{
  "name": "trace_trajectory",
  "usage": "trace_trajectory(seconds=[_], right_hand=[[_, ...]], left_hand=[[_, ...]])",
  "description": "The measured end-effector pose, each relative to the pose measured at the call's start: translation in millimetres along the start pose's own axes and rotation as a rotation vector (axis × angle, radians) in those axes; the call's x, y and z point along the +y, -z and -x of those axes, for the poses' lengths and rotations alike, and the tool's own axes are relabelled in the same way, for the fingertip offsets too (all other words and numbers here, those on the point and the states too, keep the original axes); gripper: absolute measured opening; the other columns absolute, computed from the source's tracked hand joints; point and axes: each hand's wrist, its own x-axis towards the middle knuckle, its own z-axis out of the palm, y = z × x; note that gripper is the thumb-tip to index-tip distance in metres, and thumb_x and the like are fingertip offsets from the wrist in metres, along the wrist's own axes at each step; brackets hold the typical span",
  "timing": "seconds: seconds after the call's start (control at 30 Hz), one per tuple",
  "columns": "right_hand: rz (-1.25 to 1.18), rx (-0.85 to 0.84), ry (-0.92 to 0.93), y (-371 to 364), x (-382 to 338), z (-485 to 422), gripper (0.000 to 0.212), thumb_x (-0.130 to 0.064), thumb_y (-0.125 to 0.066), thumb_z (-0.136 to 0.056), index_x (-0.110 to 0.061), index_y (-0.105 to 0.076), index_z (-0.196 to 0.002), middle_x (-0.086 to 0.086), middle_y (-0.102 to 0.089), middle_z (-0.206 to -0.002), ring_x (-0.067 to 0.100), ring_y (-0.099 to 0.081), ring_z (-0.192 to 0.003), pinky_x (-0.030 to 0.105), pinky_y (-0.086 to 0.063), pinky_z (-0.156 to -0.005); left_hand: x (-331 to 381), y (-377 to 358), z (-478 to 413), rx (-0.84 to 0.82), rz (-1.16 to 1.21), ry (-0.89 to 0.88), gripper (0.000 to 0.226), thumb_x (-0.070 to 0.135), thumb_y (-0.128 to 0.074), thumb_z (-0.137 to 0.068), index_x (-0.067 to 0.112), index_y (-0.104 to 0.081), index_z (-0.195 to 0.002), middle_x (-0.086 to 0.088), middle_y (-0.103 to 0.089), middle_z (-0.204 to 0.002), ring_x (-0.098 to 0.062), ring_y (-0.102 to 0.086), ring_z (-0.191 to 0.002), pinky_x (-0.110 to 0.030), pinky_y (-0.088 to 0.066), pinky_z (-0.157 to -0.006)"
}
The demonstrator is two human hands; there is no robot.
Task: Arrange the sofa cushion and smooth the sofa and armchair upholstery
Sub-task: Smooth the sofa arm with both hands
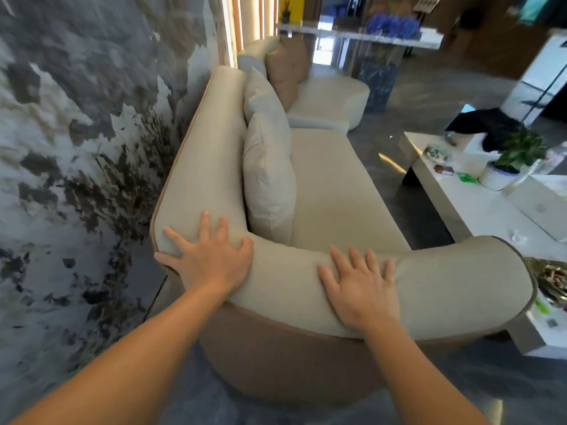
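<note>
Marbled wall (76,148): far left, close behind the sofa back.

Left hand (211,256): flat on the rounded rear corner of the sofa (337,185), fingers (204,225) spread wide and pointing away from the body, thumb hooked over the inner edge; nothing held.

Armrest roll (445,286): long axis left to right, directly under both palms, curving at the left corner into the backrest, which runs away along the wall.

Cushions (268,179): two pale ones upright against the backrest, beyond the left hand and nearer to it than to the right; a tan cushion (287,72) farther off.

Right hand (362,289): flat on the middle of the roll, fingers splayed, empty; bare upholstery to its right as far as the rounded end.

Likely next stroke: rightward along the roll, best suited to the right hand; nothing in the path.

Low surface (478,216): right of the seat, well apart, with potted plant (515,154) and small items.
</note>
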Motion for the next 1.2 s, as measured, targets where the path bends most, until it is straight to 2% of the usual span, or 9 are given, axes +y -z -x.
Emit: trace_trajectory(seconds=[0.13, 0.23, 0.7, 0.9, 0.97, 1.03, 1.1, 1.2], right_hand=[[-0.008, -0.002, -0.044, -2, -10, -2, 0.078, -0.074, 0.002, -0.084, -0.042, -0.008, -0.154, -0.002, -0.015, -0.166, 0.028, -0.002, -0.153, 0.059, 0.003, -0.119], [0.014, -0.026, -0.084, 0, -20, -8, 0.078, -0.072, 0.005, -0.083, -0.043, -0.007, -0.154, -0.005, -0.018, -0.165, 0.028, -0.006, -0.152, 0.06, 0.0, -0.117], [0.06, 0.017, -0.106, 1, -90, -67, 0.071, -0.067, -0.003, -0.089, -0.041, -0.014, -0.154, -0.006, -0.027, -0.161, 0.026, -0.018, -0.146, 0.059, -0.01, -0.112], [0.009, 0.003, -0.169, 0, -125, -86, 0.069, -0.07, -0.008, -0.088, -0.046, -0.014, -0.153, -0.008, -0.023, -0.163, 0.025, -0.014, -0.149, 0.062, -0.002, -0.114], [0.001, -0.028, -0.169, -2, -130, -95, 0.069, -0.07, -0.003, -0.088, -0.045, -0.006, -0.153, -0.007, -0.015, -0.165, 0.025, -0.009, -0.151, 0.062, -0.001, -0.115], [0.002, -0.053, -0.154, -3, -134, -103, 0.068, -0.067, 0.003, -0.089, -0.042, 0.003, -0.152, -0.008, -0.003, -0.165, 0.023, -0.005, -0.151, 0.055, -0.004, -0.119], [-0.031, -0.03, -0.168, 1, -144, -104, 0.064, -0.067, 0.001, -0.091, -0.046, -0.003, -0.151, -0.009, -0.012, -0.164, 0.02, -0.013, -0.149, 0.052, -0.008, -0.119], [-0.007, 0.02, -0.199, 4, -159, -95, 0.066, -0.075, -0.007, -0.085, -0.055, -0.021, -0.146, -0.014, -0.031, -0.158, 0.016, -0.027, -0.141, 0.057, -0.006, -0.116]], left_hand=[[-4, -8, -9, 0.046, 0.02, -0.013, 0.091, 0.087, -0.009, -0.069, 0.046, -0.015, -0.15, 0.017, -0.002, -0.165, -0.05, 0.014, -0.145, -0.079, 0.001, -0.107], [-7, -6, -15, 0.04, 0.0, -0.003, 0.094, 0.088, -0.01, -0.068, 0.045, -0.01, -0.152, 0.018, 0.002, -0.165, -0.049, 0.017, -0.144, -0.078, 0.002, -0.108], [-31, 11, -105, 0.056, -0.014, -0.05, 0.092, 0.088, -0.014, -0.069, 0.048, -0.012, -0.151, 0.018, 0.002, -0.165, -0.049, 0.018, -0.144, -0.076, 0.001, -0.11], [-50, 13, -138, 0.044, -0.02, -0.059, 0.094, 0.09, -0.012, -0.065, 0.05, -0.009, -0.15, 0.021, 0.006, -0.164, -0.047, 0.019, -0.145, -0.074, 0.001, -0.111], [-55, 11, -146, 0.052, -0.012, -0.069, 0.095, 0.091, -0.012, -0.065, 0.051, -0.007, -0.15, 0.022, 0.007, -0.163, -0.046, 0.019, -0.145, -0.074, 0.001, -0.111], [-60, 13, -152, 0.044, -0.009, -0.076, 0.095, 0.091, -0.012, -0.065, 0.051, -0.006, -0.151, 0.023, 0.009, -0.163, -0.046, 0.021, -0.144, -0.073, 0.002, -0.111], [-69, 16, -159, 0.028, -0.012, -0.092, 0.095, 0.091, -0.013, -0.064, 0.052, -0.005, -0.15, 0.024, 0.01, -0.163, -0.044, 0.023, -0.144, -0.072, 0.004, -0.111], [-81, 22, -174, 0.022, -0.022, -0.172, 0.092, 0.093, -0.015, -0.064, 0.057, -0.009, -0.148, 0.026, 0.007, -0.162, -0.038, 0.024, -0.146, -0.07, 0.008, -0.112]])
